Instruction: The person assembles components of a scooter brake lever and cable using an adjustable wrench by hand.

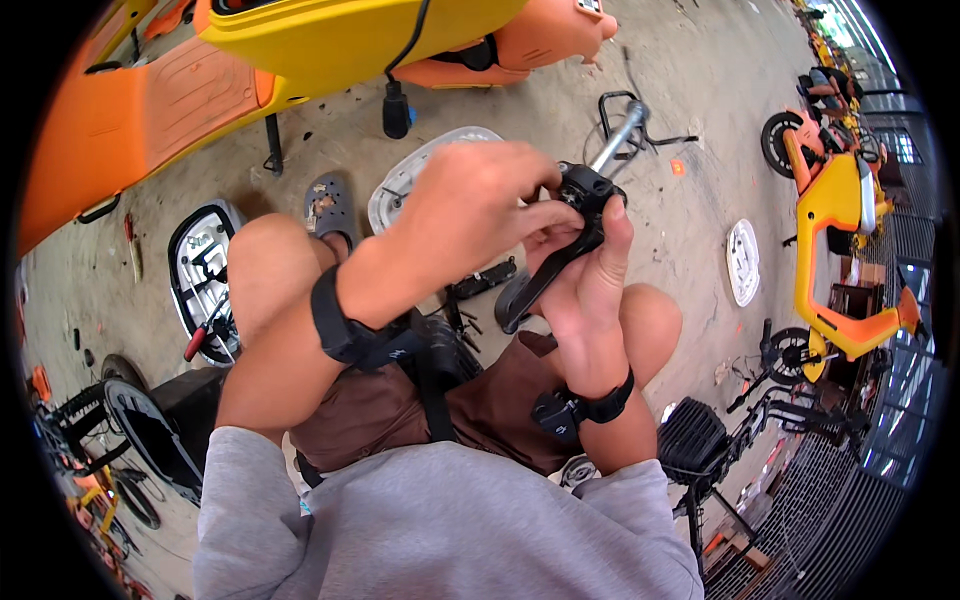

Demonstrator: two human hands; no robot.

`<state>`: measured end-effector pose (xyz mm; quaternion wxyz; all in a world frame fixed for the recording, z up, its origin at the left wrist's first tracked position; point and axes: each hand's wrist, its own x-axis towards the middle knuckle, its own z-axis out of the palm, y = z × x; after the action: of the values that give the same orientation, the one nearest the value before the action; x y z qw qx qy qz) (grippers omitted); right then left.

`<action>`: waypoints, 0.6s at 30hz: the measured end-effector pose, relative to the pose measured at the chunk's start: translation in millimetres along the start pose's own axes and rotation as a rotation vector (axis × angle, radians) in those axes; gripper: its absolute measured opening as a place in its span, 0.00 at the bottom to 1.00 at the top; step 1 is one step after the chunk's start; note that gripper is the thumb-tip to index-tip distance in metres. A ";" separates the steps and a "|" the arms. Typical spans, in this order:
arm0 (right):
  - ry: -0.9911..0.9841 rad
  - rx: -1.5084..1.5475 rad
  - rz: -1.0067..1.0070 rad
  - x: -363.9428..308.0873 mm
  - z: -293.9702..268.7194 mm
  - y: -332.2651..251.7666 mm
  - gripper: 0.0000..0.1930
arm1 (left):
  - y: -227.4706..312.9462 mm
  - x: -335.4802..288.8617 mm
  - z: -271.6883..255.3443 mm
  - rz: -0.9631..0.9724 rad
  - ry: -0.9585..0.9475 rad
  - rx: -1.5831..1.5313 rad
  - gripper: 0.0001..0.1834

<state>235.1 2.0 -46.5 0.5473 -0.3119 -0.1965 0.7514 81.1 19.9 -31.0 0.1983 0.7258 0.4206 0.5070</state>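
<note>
A black lever assembly [560, 272], with a clamp-like head and a long curved arm, is held up in front of my knees. From its head a silver tube [619, 138] sticks out up and to the right. My right hand [590, 275] grips it from below, with the thumb up along its right side. My left hand [480, 195] reaches across from the left, its fingers closed at the head. What lies under those fingertips, perhaps a small part, is hidden. Both wrists wear black straps with small devices.
A yellow and orange scooter body [300, 50] fills the upper left. White shell panels [742, 262] and a dark-rimmed housing with a red-handled screwdriver [195, 342] lie on the concrete floor. At right stands another yellow scooter [815, 270], with a person crouching beyond it.
</note>
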 end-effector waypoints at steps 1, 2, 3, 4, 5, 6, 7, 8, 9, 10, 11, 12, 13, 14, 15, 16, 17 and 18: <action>-0.016 0.028 0.021 -0.8 -0.9 -0.4 0.32 | 1.6 3.3 -3.2 -0.046 0.010 -0.018 0.14; -0.032 0.056 0.042 -1.8 -2.0 -1.2 0.33 | 4.9 4.8 -6.7 -0.110 0.011 -0.006 0.20; -0.049 0.083 0.063 -3.2 -2.3 -1.9 0.34 | 8.9 6.2 -7.7 -0.147 0.009 -0.014 0.22; 0.016 0.080 0.072 -5.6 1.6 -2.4 0.37 | 13.0 8.7 -10.3 -0.180 0.008 -0.010 0.24; -0.013 0.079 0.086 -6.2 0.2 -3.4 0.37 | 14.8 10.2 -11.9 -0.213 0.008 -0.006 0.26; -0.042 0.077 0.100 -6.6 -1.8 -4.7 0.38 | 12.6 8.7 -13.3 -0.285 -0.090 -0.083 0.33; -0.069 0.073 0.112 -6.5 -3.4 -5.8 0.39 | 11.7 9.5 -14.1 -0.299 -0.135 -0.115 0.34; -0.050 0.058 0.112 -7.3 -0.9 -5.3 0.39 | 11.8 9.9 -15.0 -0.313 -0.180 -0.145 0.34; -0.062 0.093 0.134 -7.4 -3.1 -2.6 0.39 | 12.3 10.0 -16.4 -0.326 -0.226 -0.175 0.35; -0.076 0.127 0.154 -5.7 -5.7 -0.5 0.39 | 13.0 11.2 -18.2 -0.300 -0.273 -0.208 0.37; -0.091 0.161 0.173 -5.2 -6.0 0.8 0.39 | 13.6 11.5 -19.3 -0.304 -0.290 -0.252 0.38; -0.069 0.069 0.164 -8.5 -4.1 0.9 0.40 | 14.5 11.2 -20.1 -0.308 -0.308 -0.295 0.39; -0.076 0.078 0.184 -10.8 -3.1 2.6 0.40 | 14.7 11.9 -20.8 -0.306 -0.324 -0.338 0.40; -0.096 0.073 0.192 -10.0 0.4 -0.6 0.41 | 17.0 18.1 -24.5 -0.350 -0.372 -0.385 0.44; -0.115 0.070 0.199 -11.2 3.7 -2.8 0.41 | 17.1 15.0 -25.5 -0.378 -0.399 -0.379 0.43; -0.137 0.056 0.197 -11.1 5.5 -6.7 0.42 | 15.3 14.6 -23.3 -0.315 -0.384 -0.400 0.42; -0.153 0.042 0.193 -13.1 4.4 -8.2 0.42 | 14.6 14.6 -21.5 -0.253 -0.374 -0.424 0.41; -0.142 0.042 0.206 -16.0 2.2 -10.2 0.42 | 17.0 15.6 -20.9 -0.240 -0.396 -0.427 0.37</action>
<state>244.0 -9.7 -34.3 0.4584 -0.2649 -0.1860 0.8277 71.2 20.0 -1.5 0.4827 0.6976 0.3405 0.4056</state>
